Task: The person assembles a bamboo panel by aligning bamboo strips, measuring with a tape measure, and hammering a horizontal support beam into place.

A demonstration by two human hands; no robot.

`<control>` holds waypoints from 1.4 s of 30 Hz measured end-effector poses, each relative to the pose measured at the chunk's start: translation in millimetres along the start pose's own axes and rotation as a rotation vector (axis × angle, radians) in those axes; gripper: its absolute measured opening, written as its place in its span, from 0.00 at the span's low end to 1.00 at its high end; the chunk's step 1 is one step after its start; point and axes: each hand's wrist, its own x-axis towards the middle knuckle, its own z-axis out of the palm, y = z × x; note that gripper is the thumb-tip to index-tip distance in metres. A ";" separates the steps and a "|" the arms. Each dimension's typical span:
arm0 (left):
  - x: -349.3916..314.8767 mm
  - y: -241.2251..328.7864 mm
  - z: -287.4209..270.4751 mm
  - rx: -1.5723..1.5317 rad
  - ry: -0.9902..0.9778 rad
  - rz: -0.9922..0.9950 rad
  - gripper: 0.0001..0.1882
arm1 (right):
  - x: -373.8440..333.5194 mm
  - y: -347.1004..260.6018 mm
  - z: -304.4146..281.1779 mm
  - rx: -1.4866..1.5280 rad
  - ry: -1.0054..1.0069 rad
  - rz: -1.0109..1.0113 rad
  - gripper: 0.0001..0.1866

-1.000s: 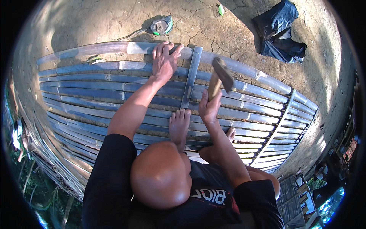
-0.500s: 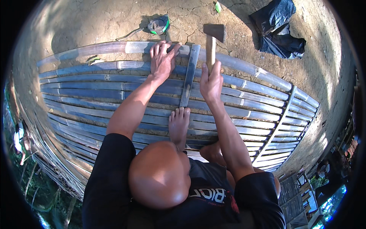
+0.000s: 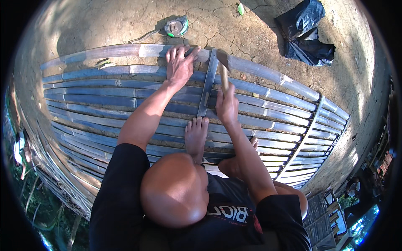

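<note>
My right hand (image 3: 227,104) is closed around the wooden handle of a hatchet (image 3: 225,79). Its dark metal head (image 3: 223,61) is just right of the far end of a flat bamboo crosspiece (image 3: 207,85), by the outermost bamboo strip (image 3: 264,69). I cannot tell whether the head touches the bamboo. To the left, my left hand (image 3: 180,67) lies over that outermost strip, fingers bent over its far edge, pressing or gripping it. The crosspiece runs from the outermost strip toward my bare foot (image 3: 196,136), which stands on the bamboo strips at its near end.
Long split-bamboo strips (image 3: 100,100) lie side by side on cracked earth. A second crosspiece (image 3: 302,140) spans them at the right. Beyond the strips lie a green-and-grey tape measure (image 3: 176,26) and a crumpled black plastic bag (image 3: 301,19). A green leaf (image 3: 240,9) lies between them.
The hatchet has come down from beyond the outermost strip to beside the crosspiece's far end, its head turned. My right hand moved nearer and slightly left. My left hand stays on the strip.
</note>
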 end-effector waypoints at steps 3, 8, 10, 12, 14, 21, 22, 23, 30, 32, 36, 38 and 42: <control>-2.8 -0.1 1.7 -0.057 0.022 -0.033 0.23 | 30.9 -17.0 -6.1 -0.028 -0.159 0.049 0.15; 0.9 1.7 2.6 0.002 0.028 -0.030 0.23 | -1.5 2.2 -0.1 0.087 0.142 -0.137 0.16; 3.9 -1.2 2.8 -0.030 0.042 -0.031 0.23 | 5.1 10.1 -3.0 -0.073 -0.100 -0.004 0.17; 0.7 -1.5 2.6 -0.034 0.041 -0.033 0.22 | 20.3 -5.8 -10.4 -0.140 -0.295 0.088 0.20; 1.0 0.8 2.2 0.000 0.044 -0.032 0.21 | 5.5 -17.2 -11.9 0.089 -0.026 0.002 0.16; 13.2 -2.4 -2.0 -0.016 0.034 -0.027 0.24 | 13.3 1.5 -10.9 -0.100 -0.131 -0.029 0.11; 20.5 -3.4 -2.3 -0.010 0.041 -0.018 0.23 | 27.3 2.1 -7.8 -0.126 -0.146 -0.009 0.12; 1.5 4.0 -4.0 -0.022 0.003 -0.023 0.23 | 14.8 6.0 -9.7 -0.160 -0.191 0.052 0.13; -2.5 -5.1 -16.4 0.051 -0.097 0.072 0.26 | -44.3 56.0 -193.6 -0.298 -0.354 0.013 0.17; -0.1 1.2 -24.2 -0.014 -0.138 0.104 0.27 | -81.8 93.4 -261.2 -0.480 -0.409 -0.064 0.17; -33.6 -8.8 -41.7 -0.059 -0.138 0.183 0.27 | -180.2 163.0 -326.8 -0.667 -0.440 0.139 0.22; -47.8 -6.9 -35.6 -0.101 -0.214 0.192 0.27 | -252.0 201.1 -332.0 -0.670 -0.388 0.386 0.25; -43.3 9.2 -35.8 -0.076 -0.227 0.184 0.25 | -343.0 228.7 -286.2 -0.664 -0.207 0.805 0.26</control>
